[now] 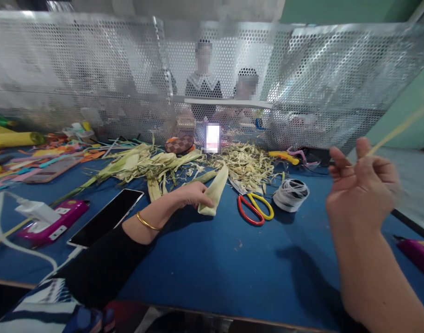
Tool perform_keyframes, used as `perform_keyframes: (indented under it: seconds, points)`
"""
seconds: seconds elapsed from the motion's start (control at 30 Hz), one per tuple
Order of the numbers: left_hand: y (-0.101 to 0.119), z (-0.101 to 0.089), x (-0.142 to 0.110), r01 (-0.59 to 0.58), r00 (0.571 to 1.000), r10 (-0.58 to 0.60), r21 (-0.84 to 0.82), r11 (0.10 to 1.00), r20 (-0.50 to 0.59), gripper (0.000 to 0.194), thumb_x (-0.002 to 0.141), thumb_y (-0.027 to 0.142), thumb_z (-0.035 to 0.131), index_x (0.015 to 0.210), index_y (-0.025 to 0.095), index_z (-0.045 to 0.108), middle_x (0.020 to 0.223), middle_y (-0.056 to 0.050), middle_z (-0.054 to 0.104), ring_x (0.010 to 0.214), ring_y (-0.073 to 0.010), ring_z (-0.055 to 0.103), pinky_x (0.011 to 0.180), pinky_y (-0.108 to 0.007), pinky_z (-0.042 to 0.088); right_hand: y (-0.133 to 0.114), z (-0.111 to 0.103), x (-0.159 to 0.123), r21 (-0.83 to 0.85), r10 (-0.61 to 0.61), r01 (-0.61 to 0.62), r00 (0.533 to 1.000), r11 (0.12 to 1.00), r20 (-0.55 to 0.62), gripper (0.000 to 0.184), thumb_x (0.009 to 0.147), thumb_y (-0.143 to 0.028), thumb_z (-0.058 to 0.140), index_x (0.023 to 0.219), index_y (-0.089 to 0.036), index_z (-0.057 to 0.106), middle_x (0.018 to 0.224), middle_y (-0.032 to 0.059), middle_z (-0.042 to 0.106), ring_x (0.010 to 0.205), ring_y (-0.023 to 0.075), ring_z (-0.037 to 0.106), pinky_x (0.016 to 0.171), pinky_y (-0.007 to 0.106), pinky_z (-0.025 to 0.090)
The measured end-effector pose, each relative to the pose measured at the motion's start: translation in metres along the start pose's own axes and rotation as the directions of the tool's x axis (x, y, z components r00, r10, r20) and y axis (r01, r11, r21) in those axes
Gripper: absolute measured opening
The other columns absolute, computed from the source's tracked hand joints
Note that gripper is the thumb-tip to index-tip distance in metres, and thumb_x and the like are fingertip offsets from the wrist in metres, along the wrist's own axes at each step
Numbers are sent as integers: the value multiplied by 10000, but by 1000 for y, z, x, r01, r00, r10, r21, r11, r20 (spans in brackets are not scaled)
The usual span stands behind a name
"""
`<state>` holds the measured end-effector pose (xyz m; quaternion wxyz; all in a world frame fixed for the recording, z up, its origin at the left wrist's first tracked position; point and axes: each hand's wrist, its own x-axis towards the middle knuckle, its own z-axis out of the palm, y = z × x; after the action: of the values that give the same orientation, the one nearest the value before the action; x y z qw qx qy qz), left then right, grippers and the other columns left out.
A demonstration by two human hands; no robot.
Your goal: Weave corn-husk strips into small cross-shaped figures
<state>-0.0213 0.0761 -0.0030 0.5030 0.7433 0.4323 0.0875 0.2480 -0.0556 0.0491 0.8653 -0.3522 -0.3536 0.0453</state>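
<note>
Just left of the scissors (pixel 256 209), our left fingers (pixel 207 200) pinch the folded husk (pixel 217 187) at its near end, its long axis pointing far and slightly right, while our right fingers (pixel 364 149), well to the right, pinch a thin strip (pixel 401 129).

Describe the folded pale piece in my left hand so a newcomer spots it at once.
At the blue table, find the red-and-yellow scissors before the heap of shreds. Just left of them, the left hand holds the folded pale piece. Unlike the loose shreds, it is one broad sheet narrowing toward its top.
</note>
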Motion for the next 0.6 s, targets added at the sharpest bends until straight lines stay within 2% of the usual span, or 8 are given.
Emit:
perform_keyframes:
  seconds: [0.1,0.17,0.3,0.4,0.47,0.5,0.57,0.6]
  points:
    - [1,-2,-4,-18,999,16,-50,999,-31,162,527,296,745,585,162,676,518,-18,580,455,-119,498,437,-221,366,2,2,-2,-210,-117,107,993,972,-35,112,762,-193,610,684,-245,548,985,12,660,655,141,617,571,290,403]
    - [5,0,-8,-38,999,37,-54,998,-18,155,524,298,752,571,168,680,512,-28,582,434,-124,494,413,-226,355,9,10,-3,-445,-158,179,984,878,84,96,812,-264,588,725,-244,553,786,13,633,610,153,572,606,306,408]
    - [12,6,-17,-86,994,88,-38,996,58,130,514,280,763,521,181,678,476,-29,570,399,-130,470,394,-239,323,32,34,2,-825,5,386,905,412,426,127,832,-311,557,779,-205,605,695,54,633,664,219,567,643,343,393]
    - [15,7,-21,-105,990,100,53,993,94,133,519,295,762,512,183,690,455,-18,555,401,-128,446,412,-243,305,41,54,-5,-797,24,573,809,190,588,209,846,-246,521,965,-118,636,1059,222,645,977,346,570,817,465,377]
    - [16,8,-23,-148,986,135,160,976,93,118,516,286,757,501,190,690,449,2,547,412,-120,429,425,-237,280,40,64,-21,-646,6,724,664,244,747,353,859,-294,534,1157,-109,578,1269,239,551,1154,369,486,914,492,337]
    - [16,8,-23,-174,983,157,204,963,96,113,515,277,753,489,194,681,448,13,542,418,-116,424,430,-234,270,39,68,-32,-515,54,792,528,329,847,372,868,-309,532,1199,-141,560,1268,202,567,1163,341,488,930,467,341]
    - [15,8,-22,-216,975,195,235,948,111,125,520,271,746,474,194,659,451,27,532,433,-114,426,436,-230,263,36,72,-52,-269,189,819,199,507,962,339,850,-332,566,1162,-202,591,1158,126,647,1087,286,543,920,408,363]
    - [15,8,-21,-229,972,209,227,946,111,131,528,275,744,480,191,655,456,28,530,443,-115,432,441,-228,267,35,72,-59,-267,254,803,148,533,956,250,833,-318,587,1057,-217,638,1016,100,692,975,270,587,875,388,378]
